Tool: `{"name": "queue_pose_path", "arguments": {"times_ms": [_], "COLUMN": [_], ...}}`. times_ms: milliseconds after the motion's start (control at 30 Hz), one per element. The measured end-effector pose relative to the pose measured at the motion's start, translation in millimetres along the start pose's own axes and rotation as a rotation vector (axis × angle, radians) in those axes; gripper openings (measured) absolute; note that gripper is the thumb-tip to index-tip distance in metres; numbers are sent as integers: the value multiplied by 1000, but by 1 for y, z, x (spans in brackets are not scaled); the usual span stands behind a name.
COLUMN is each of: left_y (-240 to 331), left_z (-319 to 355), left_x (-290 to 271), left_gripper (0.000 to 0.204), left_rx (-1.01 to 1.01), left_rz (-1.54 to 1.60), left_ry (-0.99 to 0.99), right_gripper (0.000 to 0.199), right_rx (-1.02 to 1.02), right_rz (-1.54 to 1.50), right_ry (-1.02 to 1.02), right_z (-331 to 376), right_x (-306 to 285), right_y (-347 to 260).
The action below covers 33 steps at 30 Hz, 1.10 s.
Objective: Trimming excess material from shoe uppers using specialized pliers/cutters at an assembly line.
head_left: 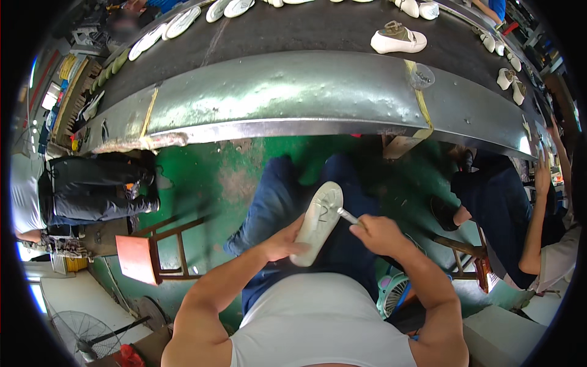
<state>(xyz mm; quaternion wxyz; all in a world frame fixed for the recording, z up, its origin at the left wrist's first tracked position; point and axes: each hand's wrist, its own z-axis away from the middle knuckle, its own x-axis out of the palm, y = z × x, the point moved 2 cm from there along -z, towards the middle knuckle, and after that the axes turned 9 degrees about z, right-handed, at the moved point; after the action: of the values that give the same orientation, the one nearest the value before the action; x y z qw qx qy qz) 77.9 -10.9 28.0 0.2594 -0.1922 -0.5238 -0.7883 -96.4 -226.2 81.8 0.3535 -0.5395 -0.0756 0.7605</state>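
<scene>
Above my lap, my left hand [285,240] grips a long white shoe sole [313,240] by its lower left edge, thumb across its face. The sole's flat side faces up with a dark handwritten mark on it; whether an upper is attached underneath I cannot tell. My right hand [377,235] is closed around a slim, pale hand tool [348,216] that slants up to the left. Its tip lies over the upper part of the sole; the tip's shape is too blurred to make out.
A dark conveyor belt [293,37] with a metal edge [275,92] crosses ahead, bearing several white shoes and an upright white-and-olive shoe [398,40]. A clear cup [422,76] stands on the edge. Co-workers sit at both sides. Left are a stool [137,259] and fan [79,330]; a small fan [391,292] stands right.
</scene>
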Motion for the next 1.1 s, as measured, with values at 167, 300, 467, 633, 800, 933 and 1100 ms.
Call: {"name": "queue_pose_path", "arguments": {"times_ms": [167,300,467,633,800,933,1100], "left_y": [93,221,384,427,435,507,574], "left_z": [42,-12,-185,-348,-378,-391,-449], "left_x": [11,17,-7,-11,-48,-173,-276], "left_gripper": [98,104,77,51,37,49,79], "left_rx": [113,317,479,508,907,971,336], "left_rz": [404,186,-509,-2310,-1852,-1518,-1472], "left_ry": [-11,61,296,544,201,894,1270], "right_gripper": [41,45,46,50,49,46,44], "right_rx": [69,267,506,537,631,644,680], "right_rz": [186,561,465,362,347,296,333], "right_ry": [781,1122,1094,1055,1055,1058,1060], "right_z": [-13,-58,-81,-84,-79,-84,-81], "right_x": [-123,-216,-239,-243,-243,-243,-238], "right_y": [49,166,208,201,203,199,204]}}
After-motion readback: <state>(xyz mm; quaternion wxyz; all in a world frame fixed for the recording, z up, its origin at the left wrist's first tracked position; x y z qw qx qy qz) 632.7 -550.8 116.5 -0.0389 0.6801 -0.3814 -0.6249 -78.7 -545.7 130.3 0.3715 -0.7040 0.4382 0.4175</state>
